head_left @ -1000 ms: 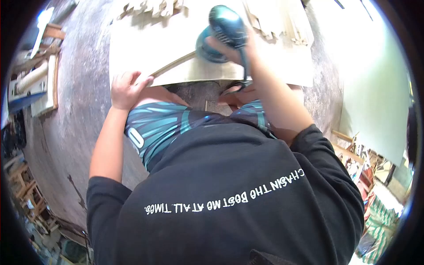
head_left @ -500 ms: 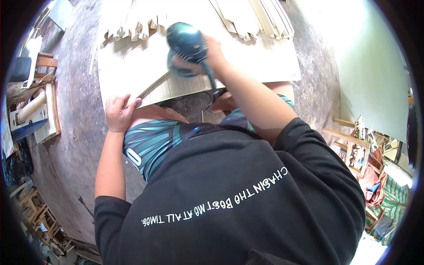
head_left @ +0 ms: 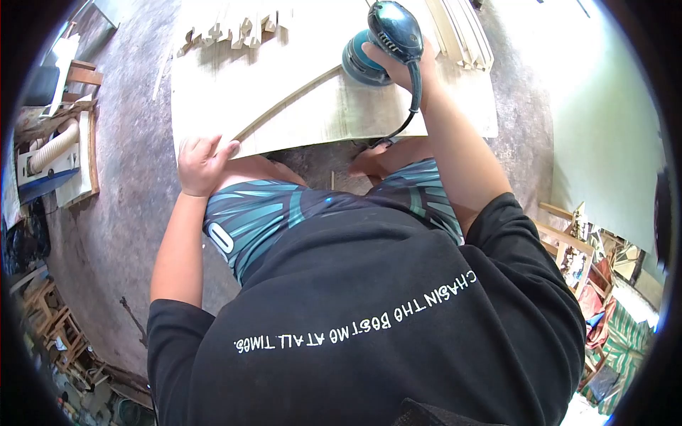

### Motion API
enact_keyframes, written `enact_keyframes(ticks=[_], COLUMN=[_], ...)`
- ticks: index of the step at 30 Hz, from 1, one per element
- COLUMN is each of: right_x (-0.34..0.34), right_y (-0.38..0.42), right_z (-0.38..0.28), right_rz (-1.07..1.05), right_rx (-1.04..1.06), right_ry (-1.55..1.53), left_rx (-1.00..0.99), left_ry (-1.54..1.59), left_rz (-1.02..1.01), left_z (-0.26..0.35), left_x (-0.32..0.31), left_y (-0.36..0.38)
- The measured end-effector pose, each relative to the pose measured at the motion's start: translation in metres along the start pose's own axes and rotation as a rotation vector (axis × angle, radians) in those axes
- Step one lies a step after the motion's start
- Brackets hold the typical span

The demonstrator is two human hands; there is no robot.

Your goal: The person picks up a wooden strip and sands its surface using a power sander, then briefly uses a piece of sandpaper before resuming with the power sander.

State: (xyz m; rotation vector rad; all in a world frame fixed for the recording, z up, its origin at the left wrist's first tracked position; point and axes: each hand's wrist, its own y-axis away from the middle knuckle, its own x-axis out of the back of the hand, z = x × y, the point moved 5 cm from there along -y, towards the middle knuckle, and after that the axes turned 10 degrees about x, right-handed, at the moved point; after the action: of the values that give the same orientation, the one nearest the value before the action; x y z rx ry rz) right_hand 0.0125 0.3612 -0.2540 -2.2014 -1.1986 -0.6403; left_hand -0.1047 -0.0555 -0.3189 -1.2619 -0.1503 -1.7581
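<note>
In the head view, my right hand (head_left: 419,67) is wrapped around a teal and black orbital sander (head_left: 396,32), its cord hanging down toward my legs. The round pad of the sander rests over the far end of a thin wooden strip (head_left: 288,101), hiding that end. The strip lies slantwise across a pale wooden board (head_left: 206,96). At the board's near left corner, my left hand (head_left: 202,165) is closed on the strip's near end, thumb pointing to the right.
Several short wooden pieces (head_left: 234,32) lie at the board's far left, and longer strips (head_left: 465,35) at its far right. A pale panel (head_left: 604,128) stands on the right. A machine with a ribbed hose (head_left: 53,149) is at the left. Wood scraps (head_left: 64,319) are piled lower left.
My right hand has carried the sander right and away from me, along to the strip's far end. More of the strip now shows. My left hand keeps its place at the near end.
</note>
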Motion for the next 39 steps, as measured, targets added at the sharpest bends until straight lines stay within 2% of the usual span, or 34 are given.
enact_keyframes(ticks=[7,12,15,18,21,25,28,31,33,35,39], right_x=[-0.013,-0.011,-0.012,-0.015,-0.022,-0.035,-0.042,-0.058,-0.073,-0.076,-0.098], right_y=[-0.029,-0.035,-0.037,-0.032,-0.031,-0.031,-0.024,-0.013,-0.013,-0.003,0.008], right_z=[0.013,-0.018,-0.025,-0.034,-0.035,-0.035,-0.049,-0.049,-0.046,-0.070,-0.089], right_rz=[0.018,-0.021,-0.051,-0.036,-0.047,-0.068,-0.159,-0.067,-0.173,-0.214,-0.200], right_rx=[0.077,0.015,0.059,0.040,0.035,0.057,-0.052,0.126,0.139,0.091,0.223], right_ry=[0.132,-0.108,0.093,0.155,0.025,0.015,-0.038,-0.039,0.014,-0.010,-0.196], left_rx=[0.009,0.021,0.031,0.069,0.101,0.089,0.106,0.103,0.094,0.098,0.123], left_ry=[0.004,0.019,0.008,0.032,0.063,0.028,0.019,0.010,0.002,0.012,0.029], left_rz=[0.008,0.004,-0.008,-0.015,-0.039,-0.042,-0.051,-0.044,-0.037,-0.038,-0.046], left_z=[0.002,0.002,0.000,-0.002,0.001,0.001,-0.001,-0.002,-0.001,-0.001,0.000], left_x=[0.001,0.002,0.001,-0.001,0.000,0.001,0.000,-0.001,-0.001,0.000,0.001], left_y=[-0.001,-0.001,-0.001,0.001,-0.002,-0.002,-0.001,0.000,0.000,-0.001,-0.001])
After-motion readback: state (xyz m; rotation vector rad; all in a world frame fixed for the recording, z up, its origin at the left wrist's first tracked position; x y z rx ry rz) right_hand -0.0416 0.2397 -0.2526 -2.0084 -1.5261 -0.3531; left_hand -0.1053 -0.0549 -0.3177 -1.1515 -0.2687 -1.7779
